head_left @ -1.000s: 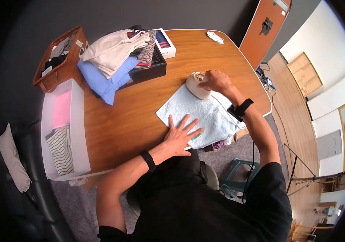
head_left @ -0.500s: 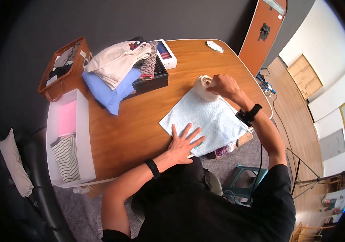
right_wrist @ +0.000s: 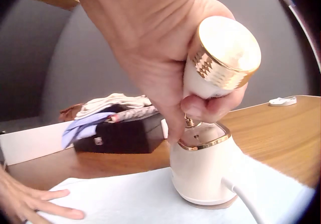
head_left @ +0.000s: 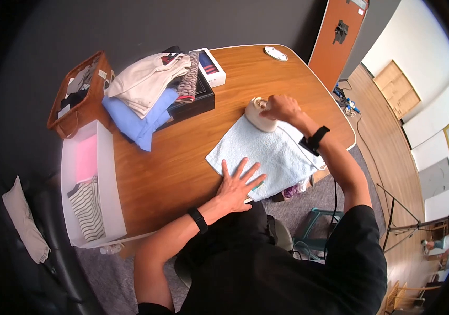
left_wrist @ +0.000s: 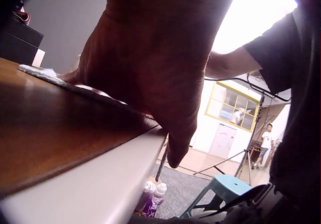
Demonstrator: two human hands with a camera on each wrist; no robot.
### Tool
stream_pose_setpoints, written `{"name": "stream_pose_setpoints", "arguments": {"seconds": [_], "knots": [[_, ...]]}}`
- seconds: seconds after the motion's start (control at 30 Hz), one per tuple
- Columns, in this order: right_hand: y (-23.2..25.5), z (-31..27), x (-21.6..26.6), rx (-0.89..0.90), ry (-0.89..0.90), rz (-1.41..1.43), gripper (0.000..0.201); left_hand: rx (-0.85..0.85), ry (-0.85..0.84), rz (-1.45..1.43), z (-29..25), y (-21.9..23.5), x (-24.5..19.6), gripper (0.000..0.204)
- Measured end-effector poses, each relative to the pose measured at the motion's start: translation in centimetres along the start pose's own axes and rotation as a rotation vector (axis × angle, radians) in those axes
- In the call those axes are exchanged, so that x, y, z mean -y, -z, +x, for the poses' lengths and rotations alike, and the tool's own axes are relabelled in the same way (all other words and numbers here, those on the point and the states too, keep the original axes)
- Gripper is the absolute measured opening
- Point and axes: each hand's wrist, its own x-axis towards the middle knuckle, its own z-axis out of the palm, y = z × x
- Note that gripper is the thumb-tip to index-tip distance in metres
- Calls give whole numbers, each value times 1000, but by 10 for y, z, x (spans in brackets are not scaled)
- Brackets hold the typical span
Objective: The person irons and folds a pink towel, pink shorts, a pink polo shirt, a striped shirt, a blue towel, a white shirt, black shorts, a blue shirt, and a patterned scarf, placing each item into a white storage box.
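A light blue towel point(head_left: 271, 155) lies spread at the table's near right edge. My right hand point(head_left: 286, 109) grips the handle of a small white iron point(head_left: 260, 116) with gold trim, fingers curled round it. In the right wrist view the iron's base point(right_wrist: 200, 171) sits flat on the far part of the towel, its white cord point(right_wrist: 246, 199) running off to the right. My left hand point(head_left: 235, 185) rests on the towel's near left part with fingers spread. Its thumb hangs over the table edge in the left wrist view.
On the wooden table point(head_left: 156, 184), a pile of folded clothes point(head_left: 143, 84) lies on a black box point(head_left: 198, 102). A brown basket point(head_left: 85, 107) and a white bin point(head_left: 117, 210) with clothes stand at left. A white oval object point(head_left: 276, 53) lies far back; a green stool point(head_left: 313, 231) stands below.
The iron has slid a little toward the towel's far edge and then slightly back left in my right hand. My left hand stays in place on the towel. The head view has shifted slightly.
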Motion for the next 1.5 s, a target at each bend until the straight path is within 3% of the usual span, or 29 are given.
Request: {"name": "stream_pose_setpoints", "arguments": {"seconds": [0.13,0.23,0.33,0.4,0.47,0.6,0.83,0.93,1.2,1.33,1.5], "knots": [[10,17,-41,-46,-93,-11,49,9,2,0,-2,2,0,116],[16,-6,-54,-121,-39,-67,48,11,-1,-11,0,3,1,116],[32,-53,-41,-78,7,24,47,16,-16,-21,1,4,2,117],[44,-81,-23,116,21,-7,49,15,-24,-25,1,5,2,117],[33,-101,-18,124,69,21,50,13,-26,-5,2,4,2,117],[17,-104,-37,117,12,57,52,-10,-26,7,2,1,3,116],[15,-64,-115,12,-268,44,51,-10,-16,22,3,1,2,115],[21,-68,-133,-38,-232,-21,49,-3,-11,26,7,-2,3,117],[44,-122,-98,-124,-105,48,48,84,12,29,38,5,14,114],[29,-137,-75,7,-70,55,49,62,-11,42,45,16,43,103],[3,-118,-96,31,-149,75,53,54,-41,36,35,25,80,97]]}}
